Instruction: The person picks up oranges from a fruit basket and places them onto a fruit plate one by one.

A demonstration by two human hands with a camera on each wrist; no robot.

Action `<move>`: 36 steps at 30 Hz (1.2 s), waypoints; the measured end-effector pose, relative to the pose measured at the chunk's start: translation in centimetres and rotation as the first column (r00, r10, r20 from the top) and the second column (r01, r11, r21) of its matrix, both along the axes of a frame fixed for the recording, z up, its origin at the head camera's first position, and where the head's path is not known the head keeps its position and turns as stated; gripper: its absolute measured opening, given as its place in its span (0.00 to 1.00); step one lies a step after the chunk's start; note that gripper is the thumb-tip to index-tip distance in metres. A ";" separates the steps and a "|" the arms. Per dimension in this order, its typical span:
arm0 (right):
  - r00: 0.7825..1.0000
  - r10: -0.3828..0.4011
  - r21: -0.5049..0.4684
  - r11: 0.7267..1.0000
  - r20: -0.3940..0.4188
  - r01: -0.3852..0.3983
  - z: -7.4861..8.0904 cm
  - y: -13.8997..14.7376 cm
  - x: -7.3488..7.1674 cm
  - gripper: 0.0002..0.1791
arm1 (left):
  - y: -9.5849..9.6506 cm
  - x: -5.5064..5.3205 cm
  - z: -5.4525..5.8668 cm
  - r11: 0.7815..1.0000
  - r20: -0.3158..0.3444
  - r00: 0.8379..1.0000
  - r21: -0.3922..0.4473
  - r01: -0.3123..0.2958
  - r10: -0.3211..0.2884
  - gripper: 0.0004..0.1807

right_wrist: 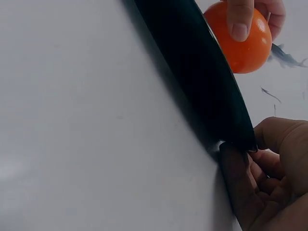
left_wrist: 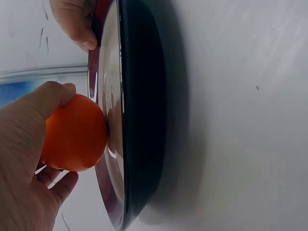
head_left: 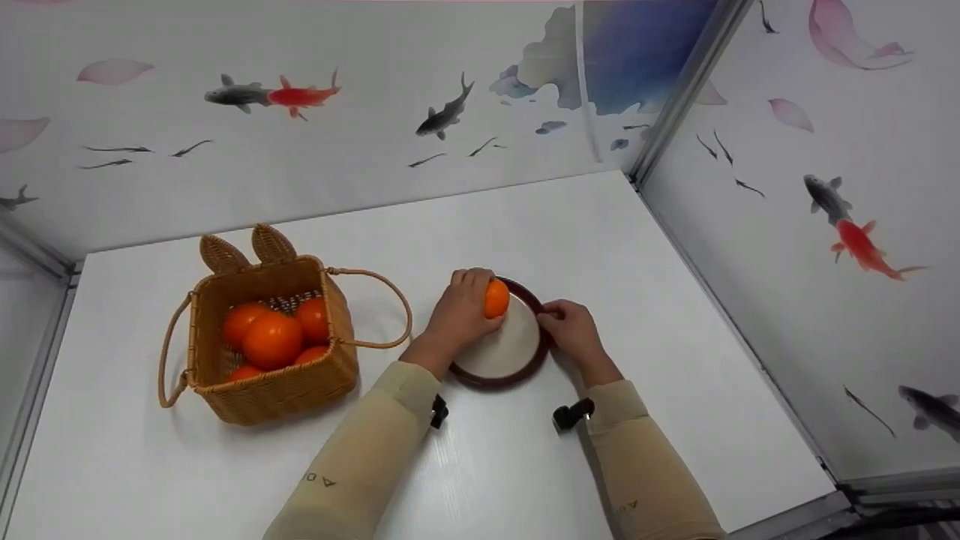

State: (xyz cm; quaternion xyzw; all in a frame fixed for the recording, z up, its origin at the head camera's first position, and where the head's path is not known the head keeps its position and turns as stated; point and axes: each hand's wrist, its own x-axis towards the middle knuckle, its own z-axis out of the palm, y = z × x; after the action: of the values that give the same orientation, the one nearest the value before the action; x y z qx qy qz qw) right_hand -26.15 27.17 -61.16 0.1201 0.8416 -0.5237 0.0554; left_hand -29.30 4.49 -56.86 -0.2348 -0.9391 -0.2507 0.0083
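My left hand (head_left: 459, 311) grips an orange (head_left: 496, 298) from its left side, over the plate (head_left: 506, 352). In the left wrist view the orange (left_wrist: 77, 134) sits right at the plate's cream inner surface, thumb on one side and fingers on the other. The plate has a dark red-brown rim and a dark underside (right_wrist: 192, 62). My right hand (head_left: 574, 334) pinches the plate's right rim; in the right wrist view its thumb lies above the edge and a finger beneath it. A wicker basket (head_left: 277, 401) with several oranges (head_left: 273, 341) inside stands to the left.
The basket has two ear shapes (head_left: 274, 244) at its back and loop handles, one (head_left: 390, 289) reaching toward my left hand. White panels with painted fish (head_left: 442, 112) border the white table (head_left: 660, 360) at the back and right.
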 end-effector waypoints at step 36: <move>0.998 -0.046 -0.078 0.996 -0.036 0.044 -1.0 0.0 0.1 0.11 | -1.4 0.5 3.5 0.998 -0.024 0.999 -0.064 0.024 -0.025 0.41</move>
State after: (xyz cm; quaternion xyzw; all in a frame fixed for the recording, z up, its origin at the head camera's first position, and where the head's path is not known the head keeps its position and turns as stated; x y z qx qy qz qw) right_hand -26.06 27.14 -62.11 0.1270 0.8188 -0.5589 0.0324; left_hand -28.83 3.08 -53.32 -0.2496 -0.9435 -0.2177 0.0095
